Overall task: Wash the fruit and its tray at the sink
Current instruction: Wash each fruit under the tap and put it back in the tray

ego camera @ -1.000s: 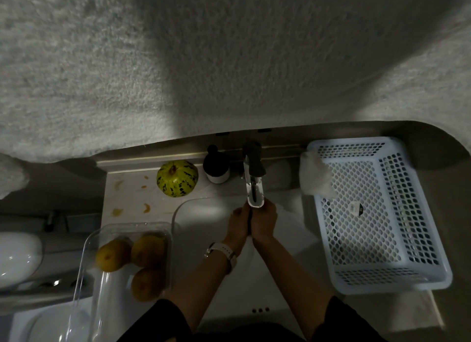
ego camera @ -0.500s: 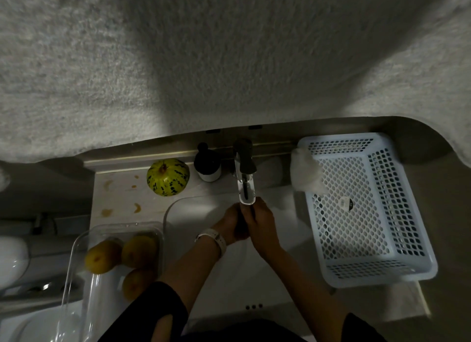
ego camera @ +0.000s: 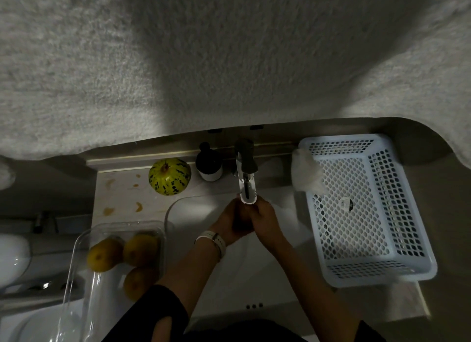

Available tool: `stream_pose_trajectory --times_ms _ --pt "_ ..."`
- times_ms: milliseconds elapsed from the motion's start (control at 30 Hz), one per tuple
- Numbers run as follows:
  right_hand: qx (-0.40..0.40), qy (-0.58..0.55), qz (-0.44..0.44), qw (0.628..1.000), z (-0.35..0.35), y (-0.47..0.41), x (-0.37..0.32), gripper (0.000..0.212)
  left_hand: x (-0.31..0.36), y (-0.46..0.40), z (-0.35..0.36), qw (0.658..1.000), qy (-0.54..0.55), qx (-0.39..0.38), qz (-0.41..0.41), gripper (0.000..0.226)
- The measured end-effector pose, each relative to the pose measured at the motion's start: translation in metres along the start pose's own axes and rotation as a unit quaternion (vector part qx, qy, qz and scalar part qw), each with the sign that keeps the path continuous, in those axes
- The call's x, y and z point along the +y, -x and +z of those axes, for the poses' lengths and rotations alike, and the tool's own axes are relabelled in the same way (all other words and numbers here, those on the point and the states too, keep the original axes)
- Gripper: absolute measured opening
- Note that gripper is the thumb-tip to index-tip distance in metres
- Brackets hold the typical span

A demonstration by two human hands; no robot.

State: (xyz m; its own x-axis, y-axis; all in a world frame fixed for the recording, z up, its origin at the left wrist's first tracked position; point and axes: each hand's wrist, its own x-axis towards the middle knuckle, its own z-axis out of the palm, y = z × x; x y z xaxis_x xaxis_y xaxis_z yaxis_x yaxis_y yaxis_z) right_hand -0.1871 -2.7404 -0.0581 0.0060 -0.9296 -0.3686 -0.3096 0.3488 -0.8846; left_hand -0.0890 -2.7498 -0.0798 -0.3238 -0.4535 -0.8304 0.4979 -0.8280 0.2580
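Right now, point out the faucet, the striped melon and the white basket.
faucet [ego camera: 246,186]: head view, on its spout.
striped melon [ego camera: 169,176]: head view, on its top, near the stem.
white basket [ego camera: 377,278]: head view, on its near rim.

Pale counter, stained. On it: striped melon and dark bottle along back edge; clear tray front left; white basket right of sink.

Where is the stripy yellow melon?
The melon sits on the counter behind the sink's left corner, beside the dark bottle and beyond the fruit tray.
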Motion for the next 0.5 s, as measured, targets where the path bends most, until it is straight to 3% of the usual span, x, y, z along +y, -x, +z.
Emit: stream_pose_trajectory --times_ms 200,333,500 --pt "0.085 -0.126 -0.049 0.987 -0.027 -0.008 -0.044 0.023 0.002 0.007 0.007 0.998 0.040 -0.039 -0.022 0.018" --pt "0.061 -0.129 -0.067 0.988 -0.031 -0.010 -0.073 0.011 0.004 0.010 0.012 0.995 0.084 -0.034 -0.032 0.053" --pt "0.047 -0.135 -0.008 0.990 -0.034 -0.015 -0.081 0.011 0.003 0.015 0.011 0.994 0.095 -0.030 -0.042 0.058"
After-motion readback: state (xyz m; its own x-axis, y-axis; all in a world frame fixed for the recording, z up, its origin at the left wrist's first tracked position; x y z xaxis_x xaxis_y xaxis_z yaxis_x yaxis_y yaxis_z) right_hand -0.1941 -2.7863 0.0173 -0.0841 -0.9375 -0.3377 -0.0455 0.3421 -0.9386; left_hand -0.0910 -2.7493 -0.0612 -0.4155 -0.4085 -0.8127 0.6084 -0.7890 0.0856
